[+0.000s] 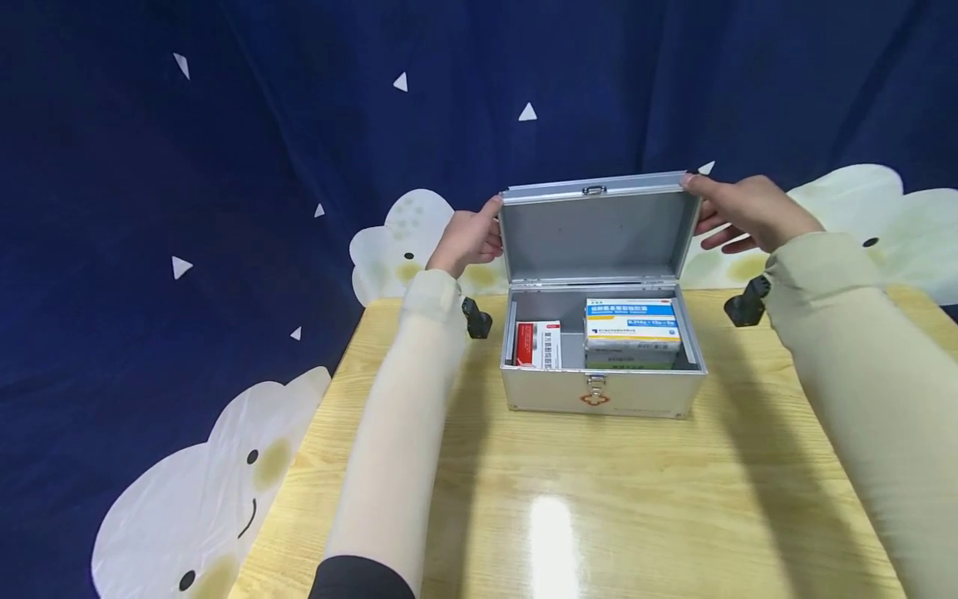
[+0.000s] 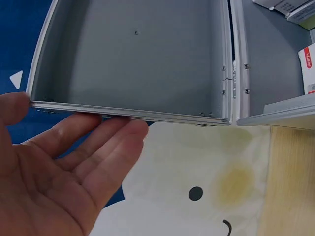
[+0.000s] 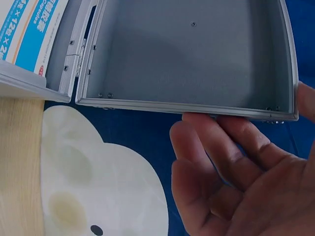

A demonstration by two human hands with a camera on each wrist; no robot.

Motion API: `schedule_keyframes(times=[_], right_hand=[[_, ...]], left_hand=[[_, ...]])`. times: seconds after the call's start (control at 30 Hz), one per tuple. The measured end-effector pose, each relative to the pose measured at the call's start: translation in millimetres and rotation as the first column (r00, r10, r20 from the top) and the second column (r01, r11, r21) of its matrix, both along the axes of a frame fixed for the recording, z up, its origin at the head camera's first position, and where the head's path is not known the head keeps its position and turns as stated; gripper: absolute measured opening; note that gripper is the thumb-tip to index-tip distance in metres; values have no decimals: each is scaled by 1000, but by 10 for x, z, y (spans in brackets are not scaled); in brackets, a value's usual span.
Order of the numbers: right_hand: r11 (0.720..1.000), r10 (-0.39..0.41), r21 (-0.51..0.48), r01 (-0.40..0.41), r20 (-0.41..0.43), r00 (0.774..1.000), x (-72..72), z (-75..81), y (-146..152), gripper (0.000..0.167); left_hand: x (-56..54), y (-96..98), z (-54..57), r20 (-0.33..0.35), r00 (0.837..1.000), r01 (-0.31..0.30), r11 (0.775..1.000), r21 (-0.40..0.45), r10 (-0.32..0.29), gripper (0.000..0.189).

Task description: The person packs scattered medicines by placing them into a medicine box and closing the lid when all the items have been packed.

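A silver metal first-aid box with a red-orange cross stands on the table, its hinged lid raised upright. My left hand holds the lid's left top corner, thumb on the front edge and fingers along the side. At the opposite corner my right hand grips the lid the same way. Inside the box, a red and white medicine box lies at the left. Blue and white medicine boxes are stacked at the right. In both wrist views the fingers touch the lid's side wall from outside.
Under the box is a light wood table. Behind hangs a dark blue curtain with white triangles and cloud figures. Two black objects, one left and one right, appear beside the box near my wrists.
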State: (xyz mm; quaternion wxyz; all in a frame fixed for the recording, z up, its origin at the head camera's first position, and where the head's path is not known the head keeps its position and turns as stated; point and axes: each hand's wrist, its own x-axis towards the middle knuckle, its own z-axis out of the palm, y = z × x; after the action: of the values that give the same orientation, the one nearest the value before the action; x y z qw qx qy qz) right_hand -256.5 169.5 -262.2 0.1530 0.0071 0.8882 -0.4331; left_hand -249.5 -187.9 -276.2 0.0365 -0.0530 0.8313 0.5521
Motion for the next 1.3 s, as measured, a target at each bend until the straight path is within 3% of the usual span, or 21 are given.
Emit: schedule_keyframes(times=[0.13,0.33,0.53,0.8,1.03,1.3], right_hand=[[1000,16,-13,-16,30,999,7,1,-5,103],[1000,8,-6,-8,-1,1000,23,-1,-7,102],[999,20,31,-19,-26,999,60,-27,32,104],[999,-13,46,18,-90,996,110,-95,39,107],[997,-33,64,44,-165,986,204,-147,59,99],[996,-4,90,24,-211,978,368,-212,72,94]], left_hand=[[28,-26,-13,20,1000,0,1000,8,0,69],[50,-52,-28,-16,1000,-2,1000,14,2,68],[95,-52,-63,-9,1000,18,998,65,-17,67],[123,-42,-117,-10,999,41,999,20,-40,69],[198,-33,-115,0,998,58,993,-107,-58,70],[344,-64,-204,-56,996,62,995,-76,-66,63]])
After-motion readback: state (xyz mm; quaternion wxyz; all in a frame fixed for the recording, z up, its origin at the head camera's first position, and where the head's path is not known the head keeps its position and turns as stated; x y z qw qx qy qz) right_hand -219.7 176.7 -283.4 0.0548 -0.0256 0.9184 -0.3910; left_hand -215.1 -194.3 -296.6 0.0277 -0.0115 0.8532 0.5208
